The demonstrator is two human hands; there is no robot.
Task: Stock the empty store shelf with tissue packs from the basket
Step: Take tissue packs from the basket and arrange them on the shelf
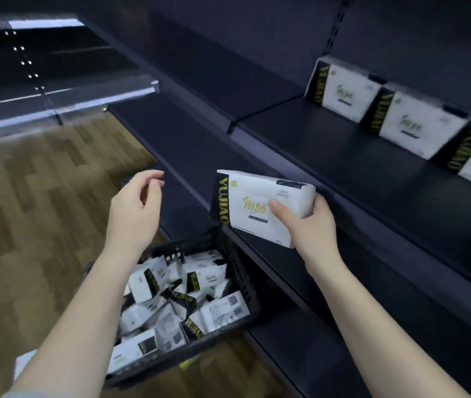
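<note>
Our right hand (pixel 309 225) grips one tissue pack (pixel 260 203) by its lower right end — thumb across the white printed face, fingers wrapped behind — and holds it in the air in front of the dark shelf (pixel 357 156), above the basket (pixel 240 271). The pack is tilted, its black band with yellow lettering on the left. Our left hand (pixel 135 212) holds nothing; its fingers are loosely curled and apart, raised over the wooden floor (pixel 41 211) left of the basket. The black basket sits on the floor against the shelving, filled with jumbled packs (pixel 171 300). Three packs (pixel 343 90) stand in a row side by side at the back right of the shelf.
</note>
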